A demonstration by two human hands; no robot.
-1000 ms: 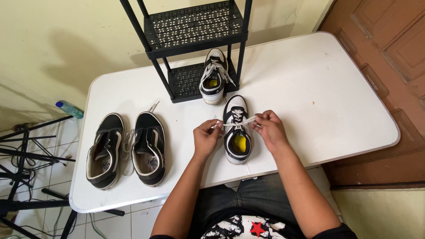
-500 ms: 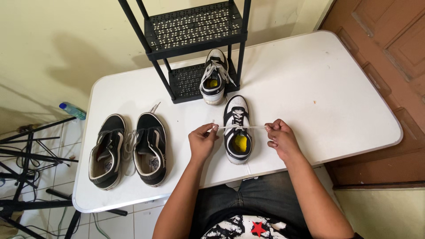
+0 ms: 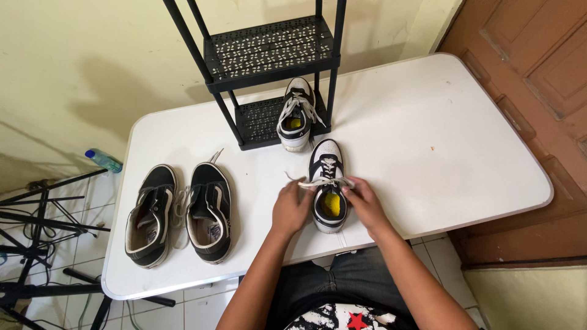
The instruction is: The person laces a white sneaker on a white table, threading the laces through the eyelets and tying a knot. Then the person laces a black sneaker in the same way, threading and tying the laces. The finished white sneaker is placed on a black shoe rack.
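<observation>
Both hands have drawn inward: left hand (image 3: 292, 208) and right hand (image 3: 365, 205) pinch white lace ends (image 3: 322, 182) over black-and-white sneaker (image 3: 328, 186) at table (image 3: 428, 140) front edge; laces crossed, bow not yet formed

Sneaker (image 3: 327, 183) between hands — shoe pair (image 3: 180, 211) left, rack (image 3: 269, 73) behind

A white table (image 3: 428, 140) is seen. Left of it, black shoes (image 3: 180, 211) with white stripes; centred, white-and-black sneakers (image 3: 328, 183) with yellow insoles; behind, a perforated black rack (image 3: 269, 52).
</observation>
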